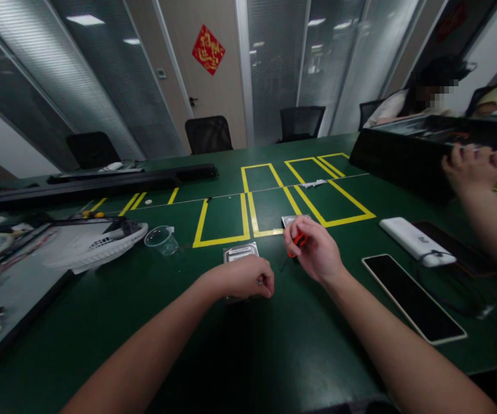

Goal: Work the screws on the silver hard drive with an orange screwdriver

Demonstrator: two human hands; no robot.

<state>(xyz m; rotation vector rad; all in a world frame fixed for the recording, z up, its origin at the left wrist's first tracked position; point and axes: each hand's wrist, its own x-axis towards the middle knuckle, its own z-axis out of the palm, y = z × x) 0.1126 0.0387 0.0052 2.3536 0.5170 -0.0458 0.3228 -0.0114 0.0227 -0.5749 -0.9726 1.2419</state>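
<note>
In the head view we are looking down over a green tabletop [153, 299] marked with yellow tape boxes [222, 221]. The left hand [243, 279] is curling narrow over the near edge of a flat metal drive [240, 252], knuckles up, pinning it to the tabletop just in front of the tape. The right hand [315, 250] is hovering just beside it, fingers pinching closed around a small orange-handled screwdriver [299, 240]. Its tip is hidden under the fingers, so we cannot tell where it is pointing. A second metal piece [292, 219] is lying just behind that hand, partly covered by it. A clear cup [162, 240] is standing well to the left. A white power bank [416, 241] with its cable and a dark phone [412, 299] are lying to the right. Farther right, a co-worker's hand [472, 167] is resting on the rim of a black tray [403, 155], well apart from the person's own hands.

As we are judging it, the light grip on the drive's near edge is the weak point: a sideways push from the screwdriver could be sliding the drive across the smooth tabletop or skidding the tip off it. Any small loose part could be rolling away, since the cup is sitting out of easy reach.
</note>
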